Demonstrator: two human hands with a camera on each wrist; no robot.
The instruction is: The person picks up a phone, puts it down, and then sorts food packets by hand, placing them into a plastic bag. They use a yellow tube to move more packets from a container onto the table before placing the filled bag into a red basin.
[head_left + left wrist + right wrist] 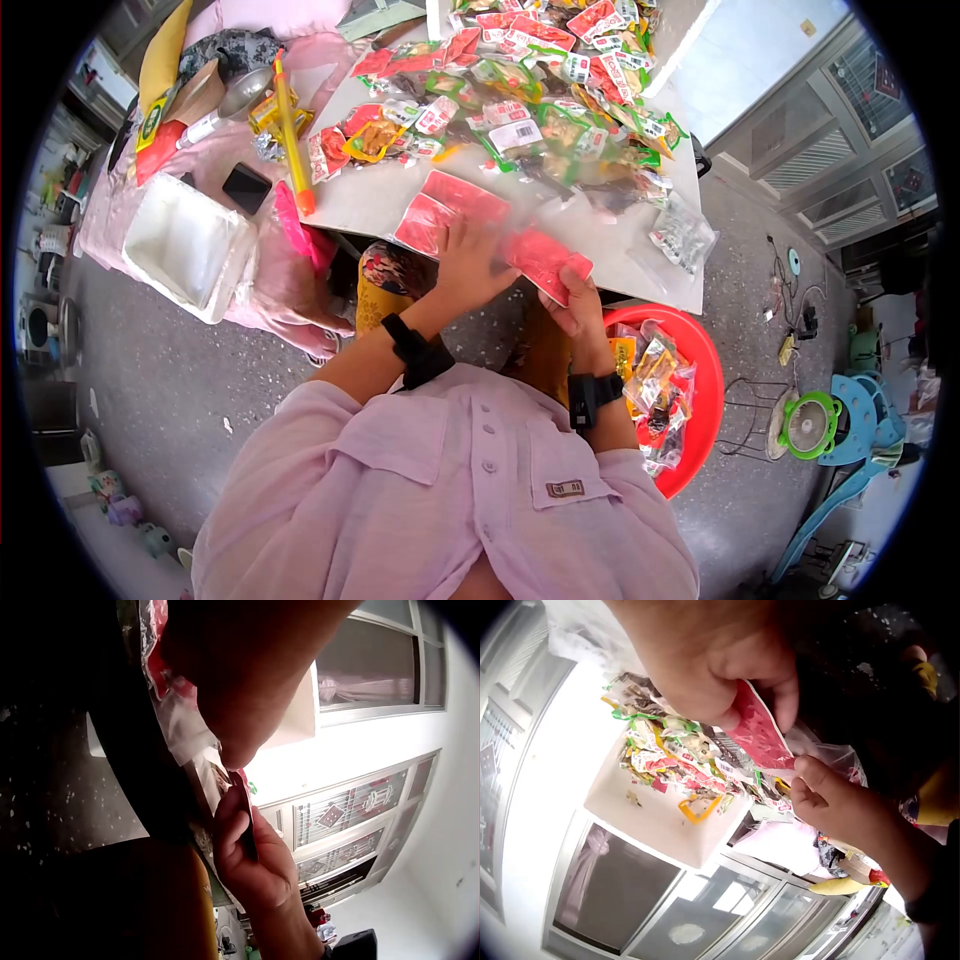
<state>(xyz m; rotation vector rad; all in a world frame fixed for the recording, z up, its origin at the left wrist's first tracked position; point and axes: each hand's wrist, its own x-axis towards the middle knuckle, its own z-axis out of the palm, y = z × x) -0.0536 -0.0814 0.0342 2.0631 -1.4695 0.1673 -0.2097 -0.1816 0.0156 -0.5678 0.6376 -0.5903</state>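
The right hand [575, 308] pinches a red packet [545, 258] at four o'clock; the left hand [468, 270], blurred, meets its eight o'clock side, grip impossible to tell.

head: above, facing down | wrists: close, tilted | shared: both hands [470, 270] [578, 310]

Packets [520, 132] on table [625, 262], basin [708, 392] right, box [182, 252] left
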